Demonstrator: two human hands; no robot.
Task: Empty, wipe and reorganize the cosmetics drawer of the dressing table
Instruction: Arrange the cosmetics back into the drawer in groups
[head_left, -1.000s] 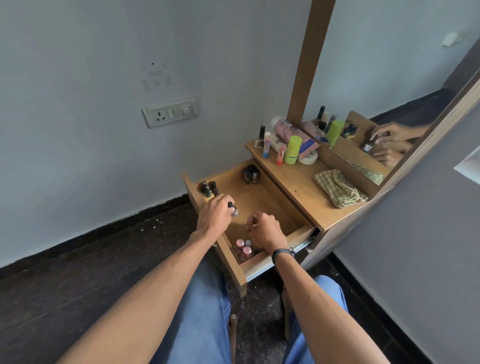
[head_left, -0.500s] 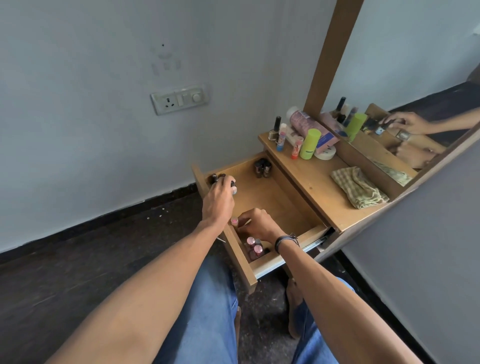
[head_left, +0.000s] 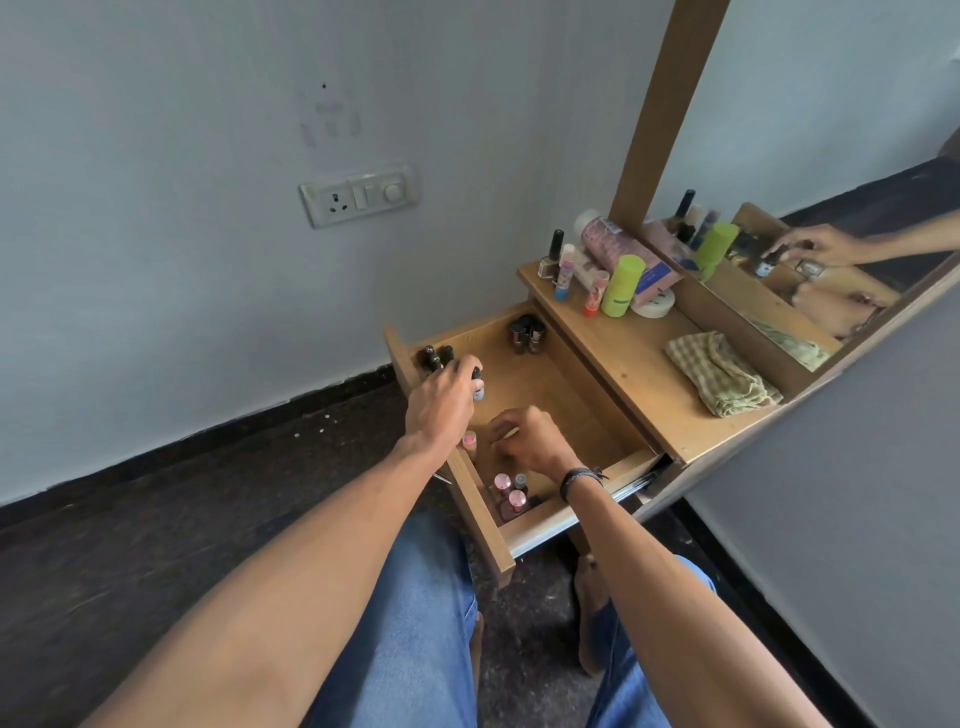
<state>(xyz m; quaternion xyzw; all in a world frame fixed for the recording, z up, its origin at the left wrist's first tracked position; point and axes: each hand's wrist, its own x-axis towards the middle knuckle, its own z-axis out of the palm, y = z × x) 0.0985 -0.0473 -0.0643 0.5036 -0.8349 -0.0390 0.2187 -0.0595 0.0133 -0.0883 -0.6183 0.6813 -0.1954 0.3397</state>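
The wooden drawer of the dressing table is pulled out. My left hand is over its far left corner and grips a small blue nail polish bottle with a black cap. Beside it stand dark bottles. My right hand is inside the drawer with curled fingers, close to a pink-capped bottle by the front panel; whether it holds anything is hidden. Pink-capped bottles stand in the near corner, and brown bottles in the far corner.
On the table top are a green tube, small sticks, a black-capped bottle, a pink package, a tape roll and a checked cloth. The mirror stands behind. A wall socket is at the left. My knees are below the drawer.
My left hand carried the blue bottle from the drawer's middle toward the far left corner. My right hand moved to the front panel, where a pink-capped bottle now stands. The view shifted.
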